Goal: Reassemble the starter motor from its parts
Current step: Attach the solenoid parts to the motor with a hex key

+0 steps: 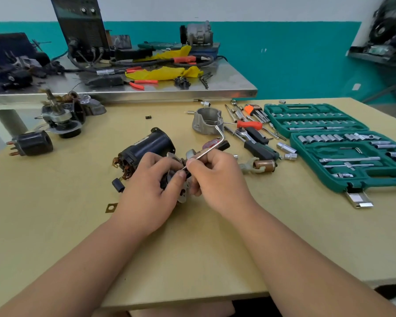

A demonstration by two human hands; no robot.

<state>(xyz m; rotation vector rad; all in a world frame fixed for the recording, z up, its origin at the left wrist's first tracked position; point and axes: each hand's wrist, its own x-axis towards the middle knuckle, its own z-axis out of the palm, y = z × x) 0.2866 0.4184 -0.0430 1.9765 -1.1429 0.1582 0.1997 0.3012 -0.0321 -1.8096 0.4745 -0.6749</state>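
Head cam: left hand (150, 179) gripping brush plate (185, 191), right hand (215, 177) pinching bent tool (213, 145); housing (208, 121), solenoid (32, 144) are lying loose mid-tabletop, so it's early going.

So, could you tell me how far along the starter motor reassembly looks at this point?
Early, I'd judge. Nothing looks joined yet. In hand: the left hand steadies a small plate part while the right hand works a bent metal tool on it. Left: the black motor body, grey housing, armature assembly and solenoid lie apart.
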